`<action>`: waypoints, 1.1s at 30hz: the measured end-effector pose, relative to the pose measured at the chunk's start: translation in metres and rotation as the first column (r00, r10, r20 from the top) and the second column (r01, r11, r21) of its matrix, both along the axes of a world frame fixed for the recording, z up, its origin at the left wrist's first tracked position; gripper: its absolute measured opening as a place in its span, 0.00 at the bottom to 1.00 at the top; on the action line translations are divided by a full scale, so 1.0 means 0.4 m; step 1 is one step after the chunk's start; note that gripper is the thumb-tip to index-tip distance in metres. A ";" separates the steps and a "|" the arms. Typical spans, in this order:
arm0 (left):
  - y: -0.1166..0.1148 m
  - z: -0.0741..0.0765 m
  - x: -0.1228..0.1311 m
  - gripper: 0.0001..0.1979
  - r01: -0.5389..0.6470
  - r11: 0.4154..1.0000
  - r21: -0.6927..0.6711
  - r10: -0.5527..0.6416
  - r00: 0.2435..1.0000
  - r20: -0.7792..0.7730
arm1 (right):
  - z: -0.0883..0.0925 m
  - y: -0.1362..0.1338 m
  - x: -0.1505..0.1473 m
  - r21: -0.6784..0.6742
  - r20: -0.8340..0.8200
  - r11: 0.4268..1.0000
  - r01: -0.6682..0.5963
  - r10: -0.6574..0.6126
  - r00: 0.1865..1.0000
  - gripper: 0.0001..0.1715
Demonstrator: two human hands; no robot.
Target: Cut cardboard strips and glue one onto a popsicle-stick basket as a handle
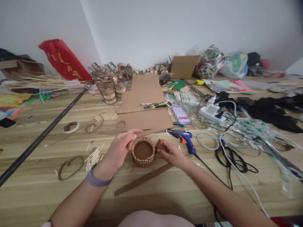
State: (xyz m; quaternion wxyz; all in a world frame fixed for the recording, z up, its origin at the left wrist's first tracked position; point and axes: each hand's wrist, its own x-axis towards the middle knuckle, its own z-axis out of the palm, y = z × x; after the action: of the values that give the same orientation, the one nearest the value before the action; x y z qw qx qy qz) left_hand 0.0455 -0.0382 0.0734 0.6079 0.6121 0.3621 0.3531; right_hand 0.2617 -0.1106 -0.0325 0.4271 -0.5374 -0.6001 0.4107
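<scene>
A small round basket of short wooden sticks, with a brown inside, stands on the table between my hands. My left hand is at its left rim, fingers closed on a thin cardboard strip that runs behind the basket to the right. At the basket's right side my right hand pinches the end of a brown strip. Whether these two pieces join cannot be seen. Another long brown strip lies in front of the basket and passes under my right hand.
A blue glue gun with a black cord lies to the right, near a white power strip. Cutter knives rest on cardboard sheets ahead. Loose sticks lie at left. Several finished baskets stand by the wall.
</scene>
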 end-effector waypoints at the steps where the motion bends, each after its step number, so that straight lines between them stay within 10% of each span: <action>1: 0.001 0.001 0.000 0.19 0.003 1.000 -0.003 -0.003 1.000 -0.003 | 0.001 -0.001 -0.001 -0.003 -0.003 1.000 0.000 0.000 1.000 0.11; 33: 0.013 -0.005 -0.007 0.18 0.090 0.995 -0.044 -0.089 0.996 0.031 | -0.007 -0.001 -0.007 0.014 0.027 1.000 0.008 -0.009 1.000 0.11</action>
State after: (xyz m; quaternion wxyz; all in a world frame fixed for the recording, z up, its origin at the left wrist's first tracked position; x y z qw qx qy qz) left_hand 0.0427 -0.0330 0.0714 0.6422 0.6085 0.3332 0.3260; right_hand 0.2589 -0.1109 -0.0354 0.4243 -0.5426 -0.6063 0.3975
